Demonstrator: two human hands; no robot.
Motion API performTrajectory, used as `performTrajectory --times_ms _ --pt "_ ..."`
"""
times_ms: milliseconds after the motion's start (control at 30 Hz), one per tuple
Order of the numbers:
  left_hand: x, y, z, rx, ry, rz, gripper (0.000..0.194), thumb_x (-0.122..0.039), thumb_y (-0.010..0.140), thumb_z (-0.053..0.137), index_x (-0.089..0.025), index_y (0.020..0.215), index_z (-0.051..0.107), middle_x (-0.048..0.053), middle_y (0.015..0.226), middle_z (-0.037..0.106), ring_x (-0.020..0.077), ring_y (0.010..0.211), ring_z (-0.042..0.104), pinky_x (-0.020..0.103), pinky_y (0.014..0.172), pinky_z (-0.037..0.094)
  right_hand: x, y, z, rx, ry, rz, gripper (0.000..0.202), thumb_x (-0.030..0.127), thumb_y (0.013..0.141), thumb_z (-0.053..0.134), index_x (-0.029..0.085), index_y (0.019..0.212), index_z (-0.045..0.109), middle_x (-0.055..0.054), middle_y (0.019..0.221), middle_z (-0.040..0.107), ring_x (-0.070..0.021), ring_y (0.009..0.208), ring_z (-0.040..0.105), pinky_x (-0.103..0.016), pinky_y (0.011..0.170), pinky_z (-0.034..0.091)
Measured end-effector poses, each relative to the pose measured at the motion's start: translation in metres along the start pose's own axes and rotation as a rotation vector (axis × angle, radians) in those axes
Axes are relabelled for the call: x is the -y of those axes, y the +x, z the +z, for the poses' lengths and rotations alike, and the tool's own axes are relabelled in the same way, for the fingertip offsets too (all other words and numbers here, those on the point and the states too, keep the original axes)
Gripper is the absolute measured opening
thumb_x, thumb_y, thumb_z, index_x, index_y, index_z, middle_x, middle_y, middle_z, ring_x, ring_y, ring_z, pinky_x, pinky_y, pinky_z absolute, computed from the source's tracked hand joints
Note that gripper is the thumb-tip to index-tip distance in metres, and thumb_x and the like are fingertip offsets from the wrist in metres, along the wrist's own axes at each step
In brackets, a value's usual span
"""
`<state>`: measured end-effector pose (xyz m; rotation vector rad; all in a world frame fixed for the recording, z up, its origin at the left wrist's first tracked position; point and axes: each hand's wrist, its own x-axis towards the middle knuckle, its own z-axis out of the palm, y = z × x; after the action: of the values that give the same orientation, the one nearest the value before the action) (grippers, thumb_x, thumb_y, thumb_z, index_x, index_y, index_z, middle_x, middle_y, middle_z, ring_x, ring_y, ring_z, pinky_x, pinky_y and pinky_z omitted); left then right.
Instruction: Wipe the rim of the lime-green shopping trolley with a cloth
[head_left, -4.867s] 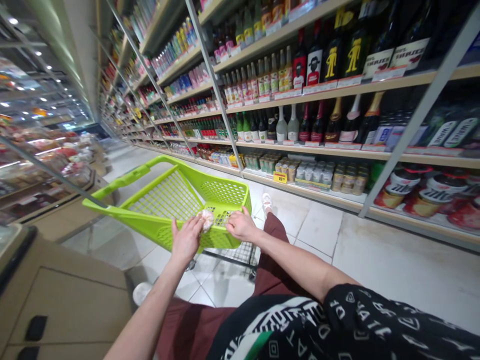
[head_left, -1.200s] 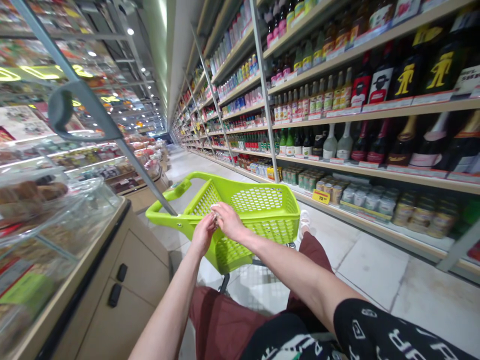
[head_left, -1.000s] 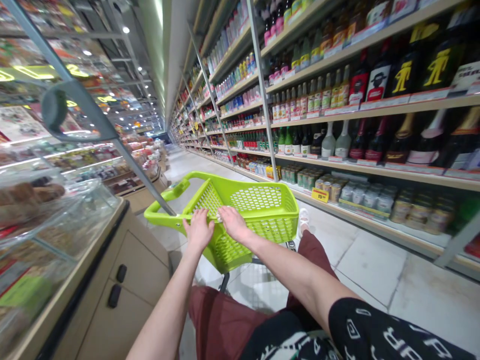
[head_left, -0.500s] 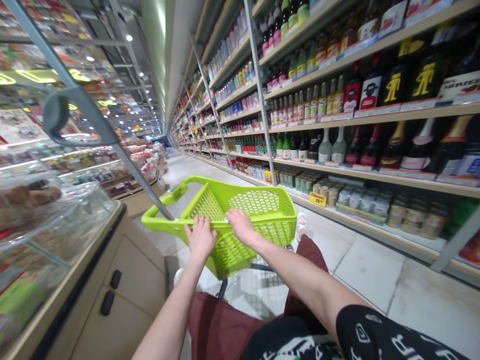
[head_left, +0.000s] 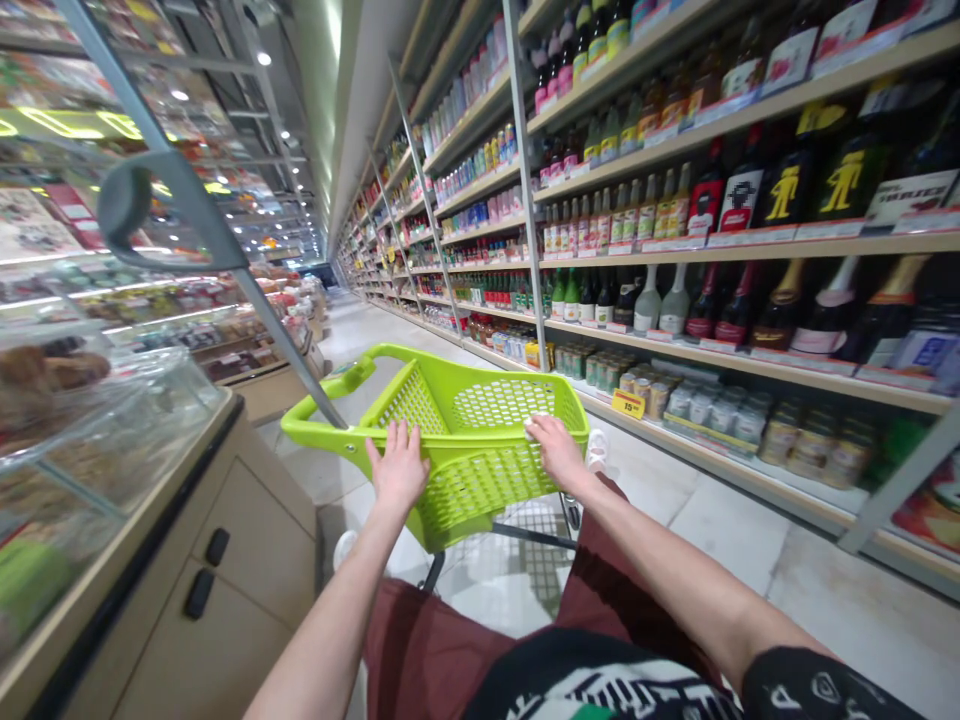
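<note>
A lime-green shopping cart basket [head_left: 480, 470] with perforated walls stands crosswise in front of me. A grey pole with a looped grip [head_left: 169, 210] rises from its left end. My left hand [head_left: 399, 465] lies on the basket's near rim, left of the middle, with its fingers spread. Farther right, my right hand [head_left: 559, 455] has its fingers bent over the same rim near the right corner. No item shows inside the part of the basket that is in view.
Long shelves [head_left: 720, 345] of bottles and cans line the right side. A yellow price tag [head_left: 628, 404] hangs at the lower shelf. On the left stands a wooden cabinet [head_left: 247, 540] under a clear display case. A tiled aisle [head_left: 375, 320] runs ahead.
My right hand has moved right along the rim, from near the middle to near the right corner. My left hand stays at about the same place on the rim.
</note>
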<state>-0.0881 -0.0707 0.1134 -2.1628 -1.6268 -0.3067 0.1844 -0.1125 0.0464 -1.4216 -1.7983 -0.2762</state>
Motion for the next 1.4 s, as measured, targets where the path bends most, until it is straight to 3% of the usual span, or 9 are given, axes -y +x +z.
performTrajectory --times_ms 100,333,400,567,667,933,1000,1233,1400 --pt "-0.005 0.000 0.002 -0.016 -0.004 -0.017 0.057 -0.026 0.074 0.044 -0.014 0.129 0.036 0.014 0.140 0.027 0.0272 0.131 0.015 0.058 0.102 0.003 -0.009 -0.005 -0.007 -0.028 -0.078 0.080 0.043 -0.001 0.071 0.039 0.012 0.107 0.057 -0.013 0.116 0.051 -0.0225 0.112 0.038 -0.042 0.097 0.031" --pt "-0.011 -0.003 0.004 -0.048 -0.016 0.004 0.058 -0.027 0.074 0.043 -0.013 0.129 0.036 0.013 0.140 0.025 0.0270 0.132 0.013 0.059 0.102 0.002 0.039 0.012 0.024 0.028 0.038 -0.102 0.045 0.000 0.072 0.041 0.018 0.111 0.054 -0.010 0.122 0.048 -0.0214 0.119 0.032 -0.045 0.099 0.029" --pt "-0.012 -0.004 0.004 -0.061 -0.025 0.002 0.058 -0.027 0.074 0.043 -0.013 0.130 0.034 0.012 0.141 0.024 0.0265 0.132 0.013 0.059 0.102 0.001 0.024 0.008 0.020 0.032 0.045 -0.103 0.045 0.000 0.072 0.041 0.019 0.110 0.055 -0.009 0.123 0.048 -0.0204 0.120 0.032 -0.045 0.099 0.029" --pt "-0.015 -0.006 0.003 -0.071 -0.057 0.001 0.058 -0.027 0.075 0.042 -0.012 0.130 0.034 0.011 0.140 0.025 0.0254 0.132 0.014 0.057 0.103 -0.001 -0.056 -0.014 -0.016 -0.051 -0.074 0.096 0.043 0.000 0.071 0.039 0.017 0.106 0.058 -0.010 0.119 0.050 -0.0204 0.117 0.036 -0.042 0.098 0.032" --pt "-0.018 -0.006 0.002 -0.064 -0.060 -0.002 0.057 -0.028 0.074 0.043 -0.012 0.129 0.036 0.012 0.140 0.026 0.0255 0.132 0.013 0.057 0.103 0.001 -0.072 -0.017 -0.024 -0.121 -0.112 0.223 0.041 0.002 0.071 0.039 0.015 0.104 0.059 -0.012 0.116 0.051 -0.0221 0.113 0.039 -0.042 0.096 0.034" --pt "-0.018 -0.009 -0.006 -0.075 -0.059 0.035 0.056 -0.028 0.075 0.042 -0.011 0.128 0.037 0.012 0.140 0.026 0.0266 0.131 0.015 0.058 0.103 0.003 0.013 0.010 0.016 -0.064 0.152 -0.051 0.055 -0.001 0.066 0.037 0.015 0.117 0.051 -0.010 0.121 0.048 -0.0181 0.116 0.038 -0.039 0.099 0.034" --pt "-0.014 -0.011 -0.009 -0.107 -0.051 0.006 0.056 -0.027 0.075 0.041 -0.010 0.128 0.036 0.013 0.140 0.025 0.0269 0.132 0.014 0.059 0.102 0.003 0.011 0.009 0.013 -0.043 0.169 -0.059 0.056 0.000 0.067 0.037 0.016 0.118 0.050 -0.009 0.123 0.047 -0.0179 0.117 0.038 -0.040 0.099 0.033" --pt "0.000 -0.018 -0.008 -0.124 -0.083 -0.035 0.057 -0.023 0.073 0.044 -0.010 0.129 0.035 0.013 0.141 0.024 0.0270 0.132 0.013 0.058 0.103 0.001 -0.038 -0.005 -0.011 -0.173 0.037 0.255 0.049 0.004 0.069 0.036 0.012 0.115 0.052 -0.013 0.116 0.052 -0.0207 0.109 0.046 -0.039 0.096 0.037" --pt "-0.011 -0.018 -0.013 -0.156 -0.401 -0.028 0.054 -0.022 0.073 0.047 -0.012 0.126 0.039 0.014 0.138 0.031 0.0275 0.131 0.018 0.056 0.104 -0.001 0.008 0.012 -0.010 -0.144 0.267 0.148 0.045 0.008 0.070 0.036 0.013 0.110 0.055 -0.009 0.113 0.055 -0.0177 0.107 0.048 -0.034 0.095 0.038"
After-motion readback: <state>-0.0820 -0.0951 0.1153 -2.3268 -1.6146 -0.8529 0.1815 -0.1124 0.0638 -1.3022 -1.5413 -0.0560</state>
